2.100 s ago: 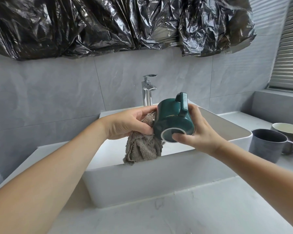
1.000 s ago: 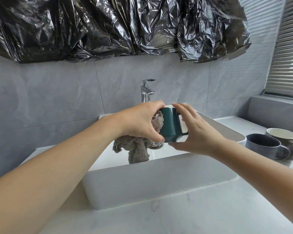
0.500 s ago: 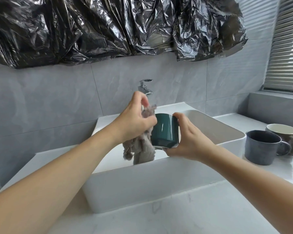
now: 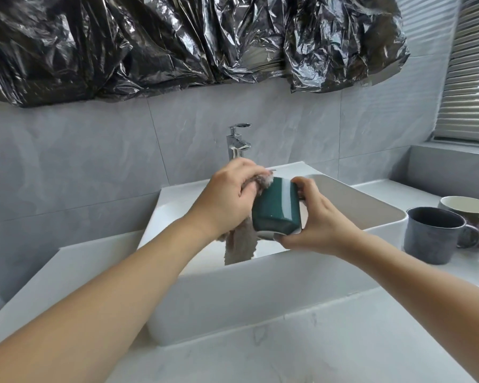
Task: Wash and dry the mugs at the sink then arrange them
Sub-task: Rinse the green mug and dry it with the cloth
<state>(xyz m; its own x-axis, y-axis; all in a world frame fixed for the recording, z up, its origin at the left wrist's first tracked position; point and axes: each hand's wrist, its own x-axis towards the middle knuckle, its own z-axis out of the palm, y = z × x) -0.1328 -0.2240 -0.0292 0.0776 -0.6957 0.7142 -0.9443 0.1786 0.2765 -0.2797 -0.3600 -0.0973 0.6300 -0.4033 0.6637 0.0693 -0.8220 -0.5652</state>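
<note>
Mug (image 4: 275, 211) betw. hands: R hand (image 4: 318, 225) grips it, L hand (image 4: 227, 200) presses cloth (image 4: 239, 244).

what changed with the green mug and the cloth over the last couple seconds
The right hand turned the green mug from base toward the camera to its side, mouth tipped away. The left hand moved the cloth up to the mug's mouth. Both grips stayed; the two mugs on the counter didn't move.

White marble surface (image 4: 302, 352) carrying a white basin sink (image 4: 233, 305), a grey-blue mug (image 4: 432, 236) and a cream-lined mug (image 4: 470, 214) at right.
</note>
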